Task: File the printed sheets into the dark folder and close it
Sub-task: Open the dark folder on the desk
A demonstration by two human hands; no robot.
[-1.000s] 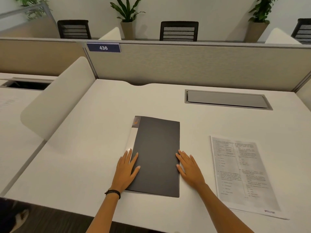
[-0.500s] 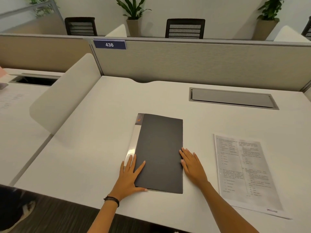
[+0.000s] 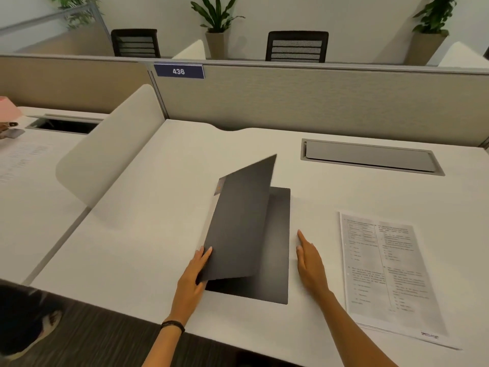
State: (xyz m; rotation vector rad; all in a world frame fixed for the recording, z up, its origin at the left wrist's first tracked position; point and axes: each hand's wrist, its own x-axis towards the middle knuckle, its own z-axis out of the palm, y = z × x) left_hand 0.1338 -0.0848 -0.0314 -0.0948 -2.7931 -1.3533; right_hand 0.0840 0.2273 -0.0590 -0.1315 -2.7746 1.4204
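Note:
The dark folder (image 3: 244, 234) lies in the middle of the white desk (image 3: 137, 260), its front cover raised and swung partway to the left while the back cover lies flat. My left hand (image 3: 191, 276) holds the lower left edge of the raised cover, fingers behind it and thumb in front. My right hand (image 3: 309, 260) rests flat on the desk just right of the folder's back cover, fingers together, holding nothing. The printed sheets (image 3: 386, 271) lie in a stack on the desk to the right of that hand.
A grey cable hatch (image 3: 370, 157) is set into the desk behind the sheets. A beige partition (image 3: 317, 99) with a "436" label runs along the back. A white curved divider (image 3: 105, 154) stands at the left, with another desk and papers beyond it.
The folder's front cover, flat a second ago, has lifted and swung left in my left hand. My right hand has slid off the folder's edge onto the desk.

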